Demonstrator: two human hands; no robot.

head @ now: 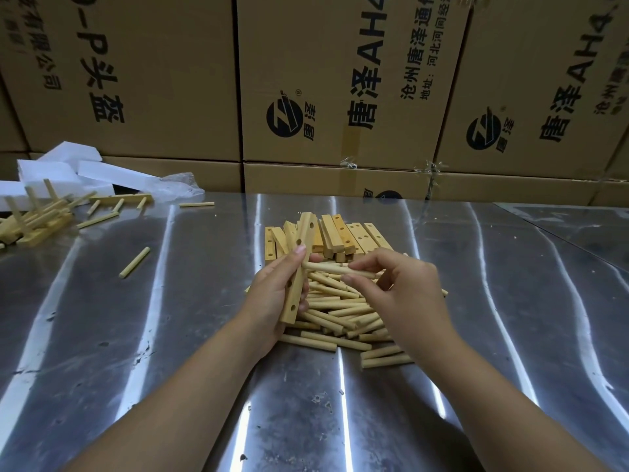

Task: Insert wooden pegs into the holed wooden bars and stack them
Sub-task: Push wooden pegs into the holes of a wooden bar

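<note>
- Above the middle of the worktop (pixel 136 335), the left hand (pixel 272 298) grips a bar (pixel 308 229) nearly upright, fingers curled round its lower half and thumb pressed on its holed face.
- The right hand (pixel 401 287) pinches a peg (pixel 326 267) between thumb and fingertips. The peg lies level, its free end touching the bar just below the thumb.
- The step appears to be seating this peg in a hole. The peg's tip seems to meet the bar's edge, not a hole, so it should shift onto one first.
- The peg should stay square to the bar's face. A tilted entry would likely jam or chip the hole's rim.
- A slight twist while pushing should help, with the left hand bracing the bar from behind.
- The thumb sits close to a hole and is best kept off it.
- Loose pegs (pixel 343 321) lie heaped under the hands, spare bars (pixel 350 236) just beyond, and the pegged stack (pixel 37 219) at the far left edge.
</note>
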